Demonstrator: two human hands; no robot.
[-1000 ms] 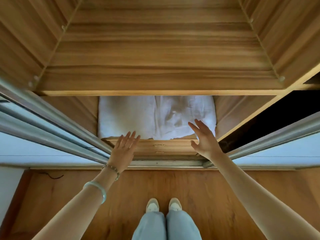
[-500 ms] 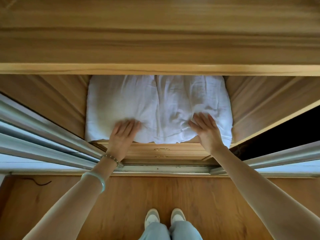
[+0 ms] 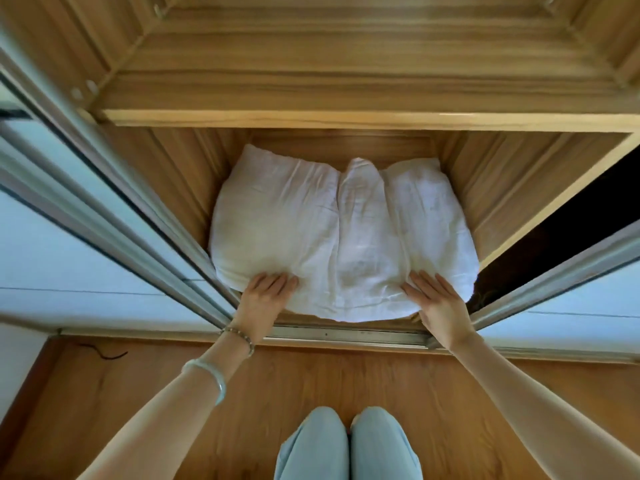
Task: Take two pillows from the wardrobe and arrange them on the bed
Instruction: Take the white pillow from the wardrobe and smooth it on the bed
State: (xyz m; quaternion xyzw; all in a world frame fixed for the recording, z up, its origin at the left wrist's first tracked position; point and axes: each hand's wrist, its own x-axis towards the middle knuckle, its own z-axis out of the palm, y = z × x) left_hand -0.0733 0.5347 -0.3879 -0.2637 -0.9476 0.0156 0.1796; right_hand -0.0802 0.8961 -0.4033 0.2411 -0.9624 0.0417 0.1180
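A: Half a second ago both hands lay flat on the near edge of the white bedding; now the left hand (image 3: 265, 296) and the right hand (image 3: 440, 304) sit at its front corners, and the bundle bulges out past the lip of the compartment; the view has dipped too, showing more of the wardrobe (image 3: 346, 84) above.

B: Are they actually gripping?

A: The fingers of both hands curl down onto the cloth, thumbs tucked under the front edge where I cannot see them; I judge each hand closed on a corner of the pillows (image 3: 341, 237), though the pinch itself is hidden.

B: One pillow or two?

A: A seam runs down the middle, so it reads as two side by side, or one folded; I cannot tell which; they fill the lower compartment wall to wall, under the shelf board (image 3: 346, 117).

B: What else is in there?

A: Nothing else shows in that compartment; the dark gap on the right is too dim to read.

B: What could go wrong?

A: The fit is tight, so the far corners may drag on the side walls; a grip on loose cover alone may slide off the filling; the sliding door track (image 3: 346, 334) sits just below the front edge and could catch the fabric; the pair may split, one dropping to the wooden floor (image 3: 311, 382).
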